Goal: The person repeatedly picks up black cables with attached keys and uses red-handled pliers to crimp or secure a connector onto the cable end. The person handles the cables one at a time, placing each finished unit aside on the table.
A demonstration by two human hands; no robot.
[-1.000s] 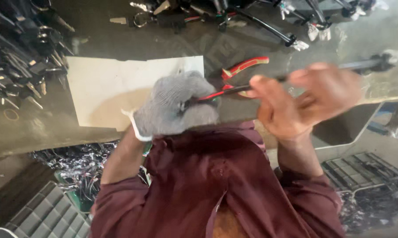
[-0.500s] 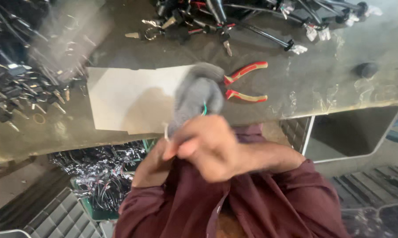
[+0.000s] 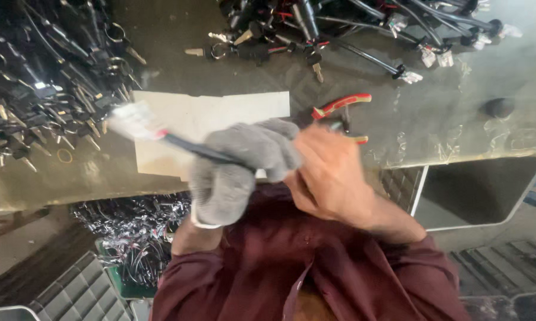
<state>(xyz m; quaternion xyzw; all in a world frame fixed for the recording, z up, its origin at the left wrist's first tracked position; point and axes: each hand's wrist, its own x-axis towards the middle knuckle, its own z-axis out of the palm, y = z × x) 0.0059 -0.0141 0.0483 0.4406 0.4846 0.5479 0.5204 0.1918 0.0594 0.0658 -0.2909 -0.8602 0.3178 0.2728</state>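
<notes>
Black sheathed cable [image 3: 193, 148] with a white plastic connector [image 3: 131, 119] at its end runs out leftward from the left hand [image 3: 238, 169], which wears a grey knitted glove and has its fingers curled shut around the cable. The connector end is blurred and hangs over a pale rectangular sheet of card [image 3: 220, 110] lying flat on the workbench [image 3: 446, 125], a dull, scuffed surface partly covered by wrinkled clear film. The bare right hand [image 3: 333, 175] sits just beside the gloved one, touching it, fingers bent together; whether it grips anything cannot be told. Red-handled pliers [image 3: 342, 107] lie on the bench just behind the right hand, partly hidden by it. A heap of dark keys and metal key rings [image 3: 48, 77] fills the left of the bench, and a tangle of black wiring with white plugs [image 3: 398, 35] lies along the far edge. Below the bench a bin holds a mass of thin shiny wire offcuts [image 3: 131, 232].
</notes>
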